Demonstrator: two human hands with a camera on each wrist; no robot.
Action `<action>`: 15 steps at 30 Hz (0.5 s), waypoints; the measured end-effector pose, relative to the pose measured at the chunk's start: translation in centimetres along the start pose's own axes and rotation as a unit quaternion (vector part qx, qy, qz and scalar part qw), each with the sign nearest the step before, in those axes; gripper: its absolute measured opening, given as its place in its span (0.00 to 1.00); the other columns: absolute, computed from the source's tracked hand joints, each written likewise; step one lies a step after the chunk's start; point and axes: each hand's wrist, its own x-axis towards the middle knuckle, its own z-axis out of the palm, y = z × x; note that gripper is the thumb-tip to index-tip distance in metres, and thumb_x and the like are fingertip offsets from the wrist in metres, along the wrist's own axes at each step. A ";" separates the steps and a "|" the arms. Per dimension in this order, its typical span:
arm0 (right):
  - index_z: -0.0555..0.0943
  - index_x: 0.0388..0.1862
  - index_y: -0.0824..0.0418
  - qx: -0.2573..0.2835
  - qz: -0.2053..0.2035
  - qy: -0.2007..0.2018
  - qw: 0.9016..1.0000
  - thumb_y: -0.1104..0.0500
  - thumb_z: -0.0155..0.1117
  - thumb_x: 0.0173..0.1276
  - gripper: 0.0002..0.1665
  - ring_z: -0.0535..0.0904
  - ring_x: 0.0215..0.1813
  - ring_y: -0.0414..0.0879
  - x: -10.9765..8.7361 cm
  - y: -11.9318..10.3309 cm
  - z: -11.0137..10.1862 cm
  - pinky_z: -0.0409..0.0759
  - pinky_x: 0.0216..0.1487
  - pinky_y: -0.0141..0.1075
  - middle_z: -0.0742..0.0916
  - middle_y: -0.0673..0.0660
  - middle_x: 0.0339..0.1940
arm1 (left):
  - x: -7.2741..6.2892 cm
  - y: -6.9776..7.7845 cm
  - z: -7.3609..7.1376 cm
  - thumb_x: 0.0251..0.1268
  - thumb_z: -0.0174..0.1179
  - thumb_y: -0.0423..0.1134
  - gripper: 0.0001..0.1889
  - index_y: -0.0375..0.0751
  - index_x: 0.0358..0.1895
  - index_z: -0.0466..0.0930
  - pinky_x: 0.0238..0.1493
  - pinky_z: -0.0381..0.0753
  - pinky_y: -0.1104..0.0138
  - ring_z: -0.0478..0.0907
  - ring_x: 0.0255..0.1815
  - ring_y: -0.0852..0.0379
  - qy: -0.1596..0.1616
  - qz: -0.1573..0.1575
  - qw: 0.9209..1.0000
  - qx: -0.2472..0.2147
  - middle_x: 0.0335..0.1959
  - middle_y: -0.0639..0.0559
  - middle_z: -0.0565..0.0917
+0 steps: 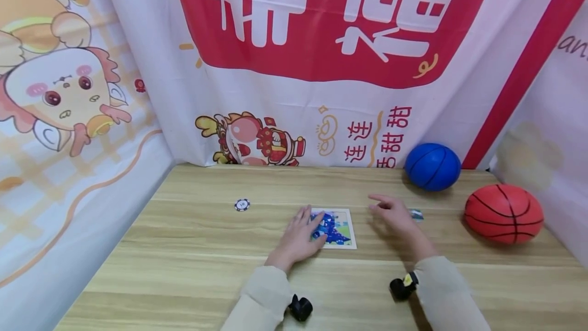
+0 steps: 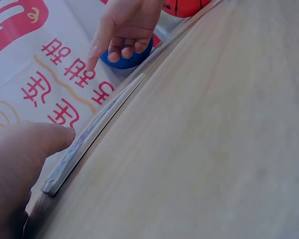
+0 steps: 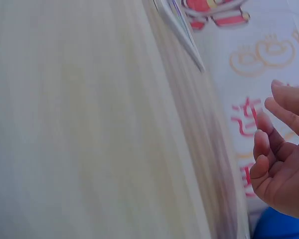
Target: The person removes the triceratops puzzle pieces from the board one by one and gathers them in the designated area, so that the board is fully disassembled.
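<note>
A flat, white-bordered picture board [image 1: 345,229] with a blue cartoon figure lies on the wooden table. My left hand [image 1: 298,236] rests on its left side with the fingers spread, covering part of the picture. In the left wrist view the thumb [image 2: 57,138] lies over the board's edge. My right hand [image 1: 394,214] is held to the right of the board, holding nothing. Its index finger stretches out while the other fingers curl loosely, as the right wrist view shows. Just beyond that hand lies a small blue-green flat piece [image 1: 416,214], partly hidden by it.
A poker chip [image 1: 242,205] lies left of the board. A blue ball [image 1: 433,166] stands at the back right, a red ball [image 1: 504,213] nearer the right edge. Printed cloth [image 1: 294,96] hangs behind the wooden table [image 1: 193,269]. Black wrist cameras [image 1: 300,308] are on both wrists.
</note>
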 end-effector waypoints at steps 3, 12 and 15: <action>0.69 0.56 0.63 -0.002 -0.001 -0.016 1.000 0.59 0.55 0.62 0.23 0.71 0.35 0.55 0.4 -0.3 1.4 0.72 0.31 0.40 0.76 0.64 0.35 | 0.0 -0.3 -0.1 0.58 0.43 0.60 0.34 0.50 0.66 0.51 0.61 0.41 0.53 0.37 0.66 0.46 0.001 -0.015 1.000 0.010 0.66 0.40 0.44; 0.75 0.49 0.65 -0.045 -0.049 -0.015 0.998 0.61 0.59 0.58 0.19 0.71 0.33 0.48 0.7 -0.9 4.9 0.71 0.30 0.35 0.79 0.57 0.31 | 0.0 -0.9 0.0 0.53 0.41 0.66 0.40 0.46 0.66 0.51 0.61 0.40 0.55 0.36 0.66 0.47 -0.004 -0.040 0.999 0.024 0.67 0.41 0.43; 0.76 0.49 0.61 -0.052 -0.027 -0.022 0.998 0.59 0.59 0.58 0.18 0.70 0.35 0.47 0.5 -1.0 5.8 0.71 0.35 0.36 0.78 0.55 0.33 | 0.0 -0.9 0.1 0.53 0.41 0.67 0.40 0.46 0.66 0.52 0.61 0.39 0.55 0.36 0.66 0.47 -0.007 -0.044 0.999 0.025 0.67 0.41 0.43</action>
